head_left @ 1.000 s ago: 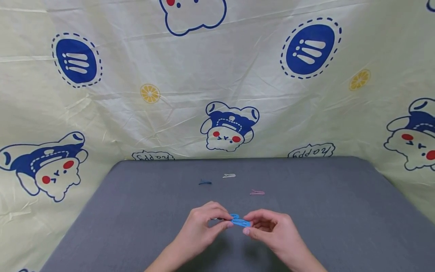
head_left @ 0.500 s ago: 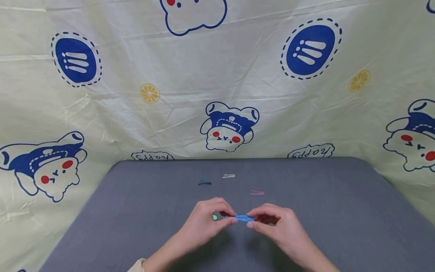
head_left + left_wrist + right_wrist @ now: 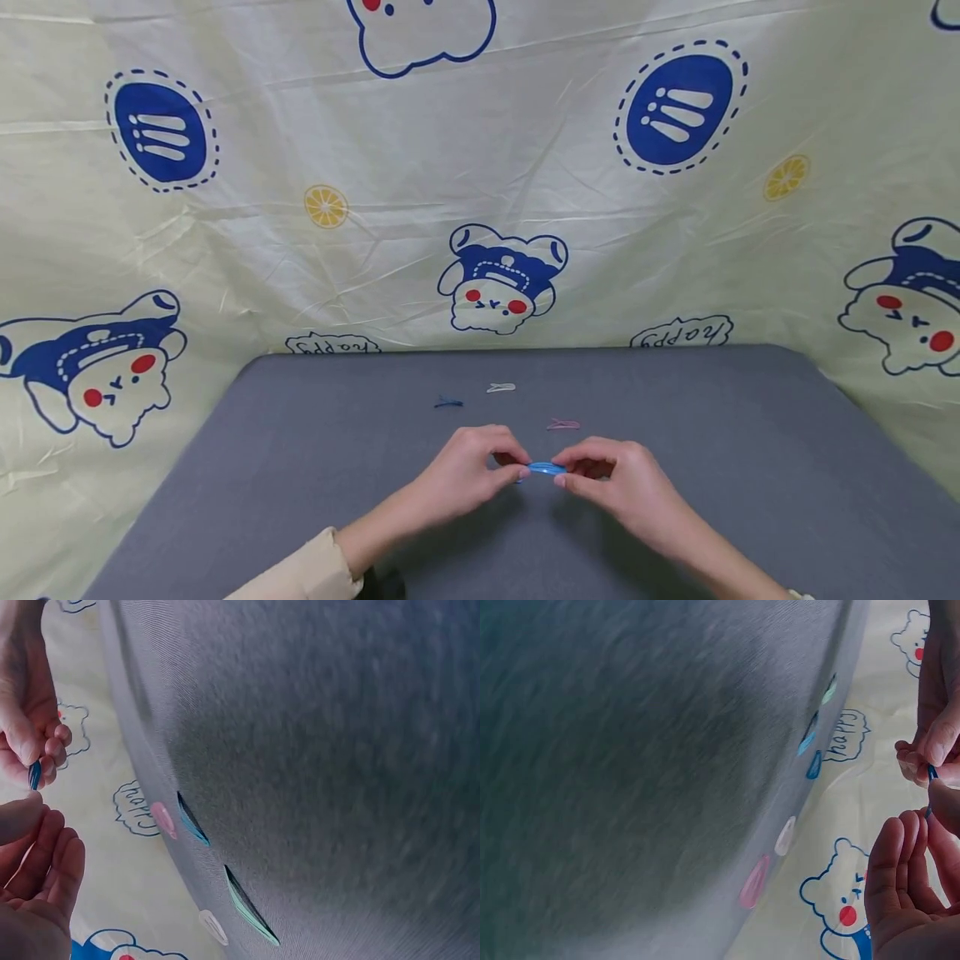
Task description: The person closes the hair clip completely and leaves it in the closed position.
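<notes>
A blue hair snap clip (image 3: 547, 468) is held between both hands above the grey table. My left hand (image 3: 476, 468) pinches its left end between thumb and fingertips. My right hand (image 3: 622, 479) pinches the other end the same way. The clip looks thin and nearly edge-on, and the fingertips cover its ends. In the left wrist view, the held clip (image 3: 34, 775) spans the small gap between the two hands. On the table, a second blue clip (image 3: 193, 821) and a mint green clip (image 3: 251, 907) lie beneath; the left hand hides the green one in the head view.
Beyond the hands on the grey table (image 3: 337, 442) lie a dark blue clip (image 3: 448, 402), a white clip (image 3: 501, 387) and a pink clip (image 3: 563, 425). A pale printed curtain (image 3: 405, 275) hangs behind the far table edge.
Both hands have moved forward and slightly right with the blue clip, which has turned from showing its flat face to nearly edge-on. The left hand now covers the green clip.
</notes>
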A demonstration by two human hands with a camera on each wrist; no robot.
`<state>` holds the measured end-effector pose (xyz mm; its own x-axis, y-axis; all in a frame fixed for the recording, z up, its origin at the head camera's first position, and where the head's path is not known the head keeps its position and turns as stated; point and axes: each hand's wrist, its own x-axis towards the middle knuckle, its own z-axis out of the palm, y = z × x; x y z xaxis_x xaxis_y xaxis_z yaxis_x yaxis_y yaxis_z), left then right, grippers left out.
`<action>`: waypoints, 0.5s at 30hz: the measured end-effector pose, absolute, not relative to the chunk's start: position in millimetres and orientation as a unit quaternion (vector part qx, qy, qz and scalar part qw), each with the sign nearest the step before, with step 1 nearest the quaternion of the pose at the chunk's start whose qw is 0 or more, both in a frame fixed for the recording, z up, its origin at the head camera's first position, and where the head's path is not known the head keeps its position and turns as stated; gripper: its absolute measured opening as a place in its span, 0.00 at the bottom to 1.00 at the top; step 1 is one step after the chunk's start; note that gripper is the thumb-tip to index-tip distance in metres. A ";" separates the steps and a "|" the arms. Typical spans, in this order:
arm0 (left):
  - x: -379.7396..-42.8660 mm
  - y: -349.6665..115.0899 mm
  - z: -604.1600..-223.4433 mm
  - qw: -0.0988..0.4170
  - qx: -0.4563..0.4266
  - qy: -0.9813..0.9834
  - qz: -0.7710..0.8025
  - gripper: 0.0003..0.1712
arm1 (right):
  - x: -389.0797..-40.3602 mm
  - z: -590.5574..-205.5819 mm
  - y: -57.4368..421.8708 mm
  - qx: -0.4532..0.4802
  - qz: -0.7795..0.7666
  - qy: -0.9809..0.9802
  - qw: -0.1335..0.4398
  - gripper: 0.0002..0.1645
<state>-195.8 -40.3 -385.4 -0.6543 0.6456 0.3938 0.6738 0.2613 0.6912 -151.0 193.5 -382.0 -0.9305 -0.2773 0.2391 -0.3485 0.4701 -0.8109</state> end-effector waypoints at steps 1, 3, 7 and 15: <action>-197.6 -39.1 -385.3 0.011 -0.418 -0.796 -0.438 0.02 | -152.3 -382.2 195.0 0.184 0.479 -0.858 0.034 0.08; -201.1 -36.6 -385.2 0.000 -0.421 -0.800 -0.427 0.02 | -154.9 -382.1 197.8 0.186 0.473 -0.861 0.025 0.08; -209.6 -32.1 -386.6 -0.030 -0.412 -0.811 -0.415 0.02 | -162.2 -384.3 202.9 0.189 0.459 -0.868 0.011 0.07; -225.7 -24.7 -395.0 -0.113 -0.357 -0.820 -0.434 0.02 | -175.5 -389.2 210.1 0.198 0.432 -0.880 -0.013 0.06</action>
